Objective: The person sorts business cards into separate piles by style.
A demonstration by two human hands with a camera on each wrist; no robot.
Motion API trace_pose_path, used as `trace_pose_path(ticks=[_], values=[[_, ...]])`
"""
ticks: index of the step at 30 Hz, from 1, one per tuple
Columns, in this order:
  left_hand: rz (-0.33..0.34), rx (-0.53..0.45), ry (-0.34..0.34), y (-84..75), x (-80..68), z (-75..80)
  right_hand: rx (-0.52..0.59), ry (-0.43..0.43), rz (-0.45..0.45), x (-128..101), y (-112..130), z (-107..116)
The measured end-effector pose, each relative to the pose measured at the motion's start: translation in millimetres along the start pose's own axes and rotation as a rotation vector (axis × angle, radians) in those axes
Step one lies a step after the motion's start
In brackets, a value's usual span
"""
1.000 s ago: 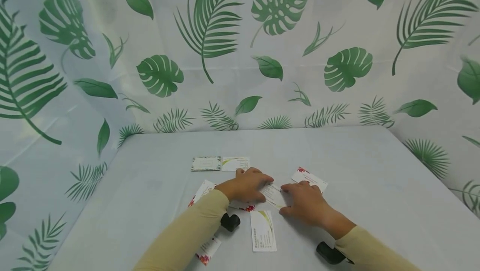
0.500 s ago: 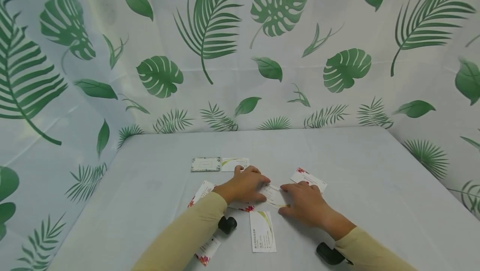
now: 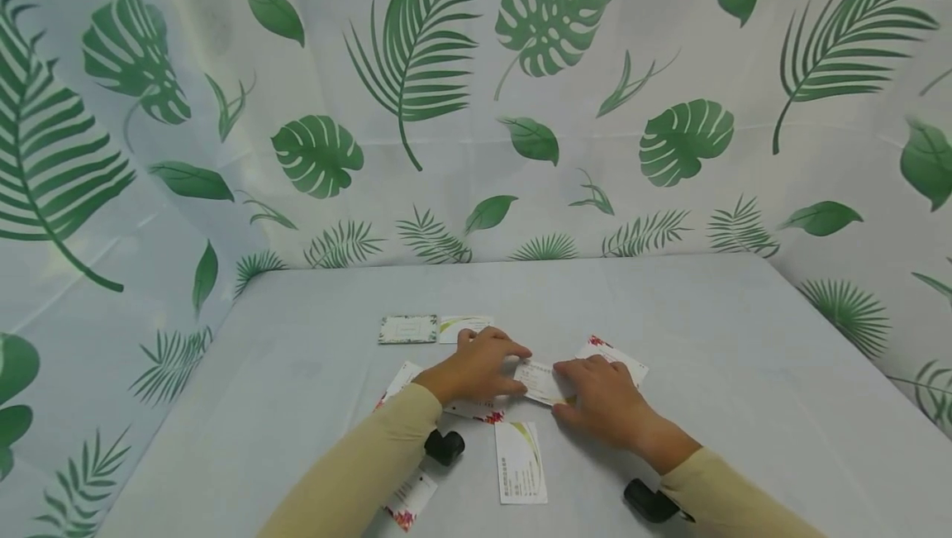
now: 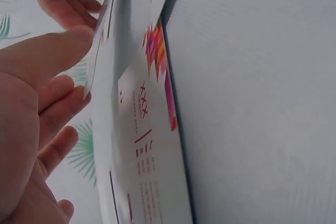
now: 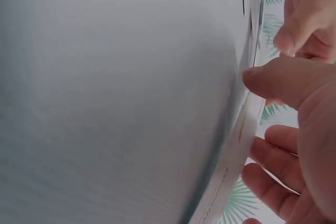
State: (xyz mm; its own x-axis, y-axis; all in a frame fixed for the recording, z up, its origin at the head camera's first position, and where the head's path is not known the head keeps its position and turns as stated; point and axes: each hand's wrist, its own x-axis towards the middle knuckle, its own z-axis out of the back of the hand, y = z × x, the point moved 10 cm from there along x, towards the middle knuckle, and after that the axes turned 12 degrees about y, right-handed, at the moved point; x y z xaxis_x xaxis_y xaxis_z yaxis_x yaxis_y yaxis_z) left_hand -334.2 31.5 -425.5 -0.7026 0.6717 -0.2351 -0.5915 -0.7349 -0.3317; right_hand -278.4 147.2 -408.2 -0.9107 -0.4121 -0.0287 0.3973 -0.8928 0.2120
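While both the left hand (image 3: 479,364) and right hand (image 3: 602,402) pinch one card (image 3: 539,381), six others lie ungathered on the surface (image 3: 706,331).

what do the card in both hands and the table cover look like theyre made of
The card pinched between the left hand and right hand looks like thin printed card stock: its edge bends under the right thumb in the wrist view. Finish unclear. The table cover seems a smooth, matte pale sheet, possibly plastic or cloth; no weave shows.
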Motion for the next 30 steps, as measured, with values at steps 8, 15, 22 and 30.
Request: trace_pose_path(ticks=[8, 15, 22, 30], values=[[0.019, -0.061, -0.024, 13.2, -10.2, 9.4, 0.024, -0.012, 0.008, 13, -1, 7], [0.068, -0.164, -0.100, 37.2, -22.8, 26.3, 0.074, -0.046, -0.016, 33, -6, 16], [0.136, -0.199, -0.130, 67.3, -26.7, 33.6, 0.087, -0.049, 0.012, 61, -2, 14], [0.240, -0.196, -0.149, 98.2, -27.7, 38.8, 0.208, 0.050, 0.007, 96, 0, 3]])
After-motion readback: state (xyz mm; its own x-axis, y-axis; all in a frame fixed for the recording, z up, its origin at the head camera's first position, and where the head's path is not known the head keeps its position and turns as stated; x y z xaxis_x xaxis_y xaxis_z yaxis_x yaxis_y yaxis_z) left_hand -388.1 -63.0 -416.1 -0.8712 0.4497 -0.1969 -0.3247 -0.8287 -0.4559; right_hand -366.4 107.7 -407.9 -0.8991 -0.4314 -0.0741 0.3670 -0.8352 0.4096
